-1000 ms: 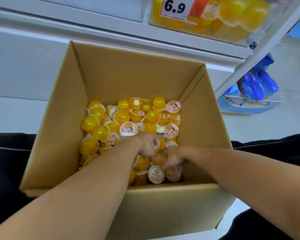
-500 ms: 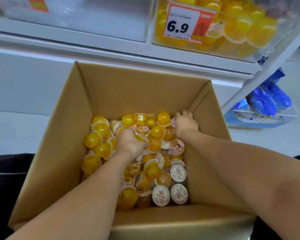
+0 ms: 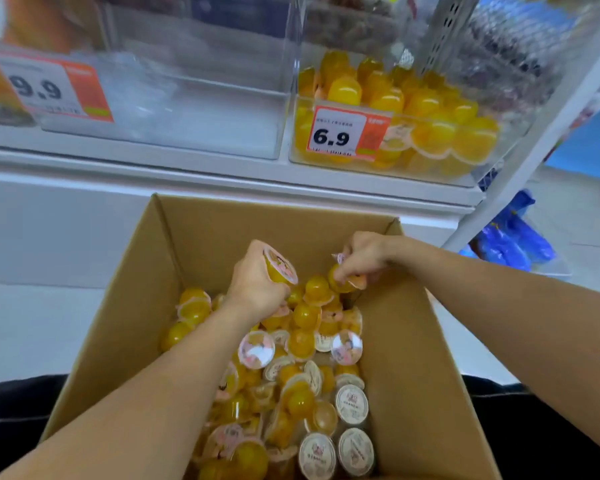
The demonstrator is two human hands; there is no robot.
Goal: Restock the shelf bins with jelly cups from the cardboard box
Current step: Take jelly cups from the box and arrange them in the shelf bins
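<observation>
Both hands are over the far end of the cardboard box (image 3: 125, 327) in the lower centre: the left hand (image 3: 257, 282) grasps a jelly cup (image 3: 280, 266) lying tilted, its lid facing right, and the right hand (image 3: 364, 256) pinches other jelly cups (image 3: 343, 282) just beside it. Loose yellow cups (image 3: 305, 344) fill the box, pointing every way. Above, on a white shelf (image 3: 187, 164) over a pale floor (image 3: 21, 327), the upper-right bin (image 3: 492, 168) with tag 6.9 (image 3: 340, 135) holds yellow cups, while the clear bin (image 3: 194, 126) beside it looks nearly bare.
</observation>
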